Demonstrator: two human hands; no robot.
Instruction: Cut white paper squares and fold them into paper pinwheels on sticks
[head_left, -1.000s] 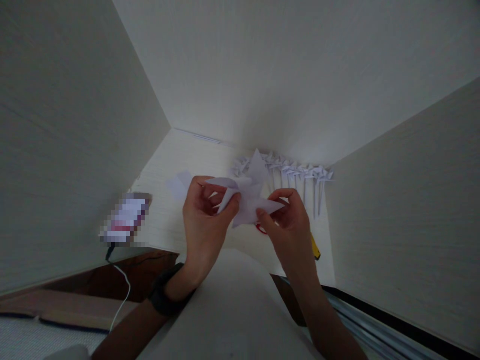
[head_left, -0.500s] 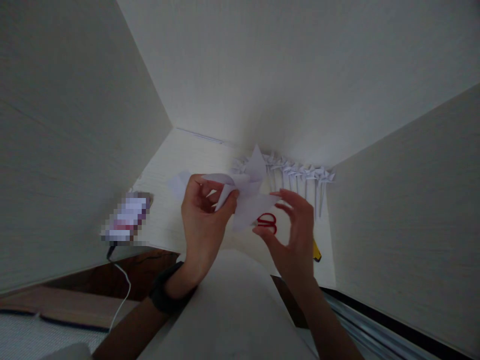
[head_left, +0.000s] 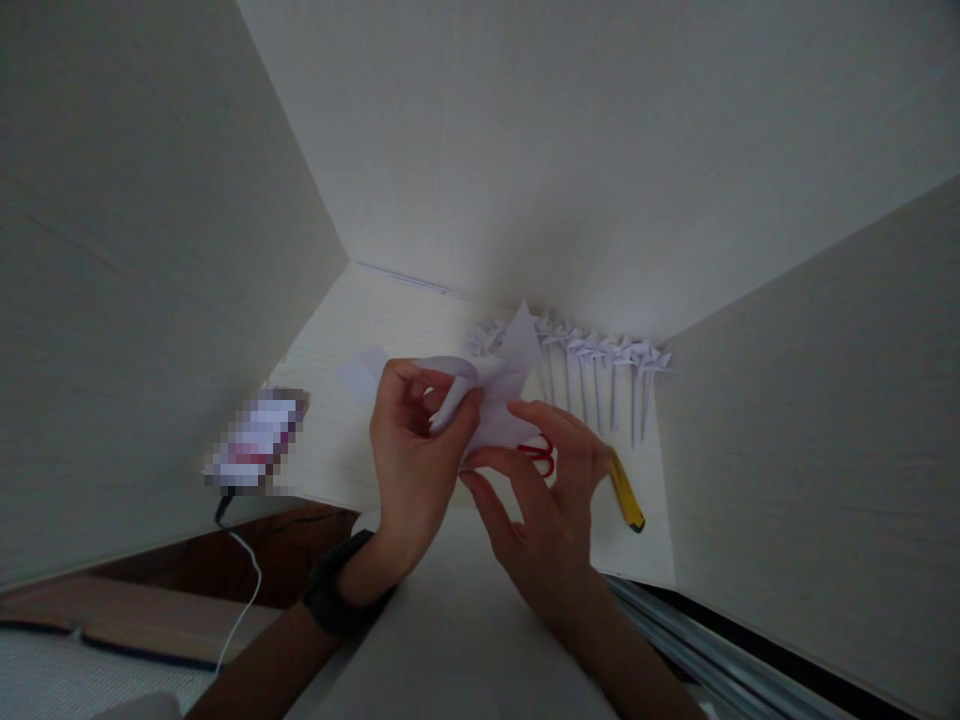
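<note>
white cable (head_left: 259,575) at far left, looping down from a black plug. above it, pixelated phone (head_left: 259,435), lying aslant near the left edge of pale tabletop (head_left: 319,430). dark wristband (head_left: 322,600) next, worn on the left wrist.

loose paper sheet (head_left: 361,372) flat on the tabletop, just beside the left knuckles, partly hidden by them. farther back, thin white strips (head_left: 405,280) along the foot of the rear wall.

left hand (head_left: 416,440): narrow grip, thumb pressed over folded white paper (head_left: 496,405), fingers curled behind. held up above the tabletop, between both hands, at about centre; one flap curled toward the left fingers, one point standing up and away.

right hand (head_left: 551,510): thumb and index drawn near each other at the lower corner of the paper, another finger extended to its right edge. cannot tell if pinching the corner or only touching.

red scissor handles (head_left: 536,455) behind the right fingers, partly covered. farther back, row of paper pinwheels (head_left: 600,350), heads toward the rear wall, sticks pointing forward. far right, yellow tool (head_left: 626,490) lying aslant, just beside the right hand, upper end close to the knuckles.
</note>
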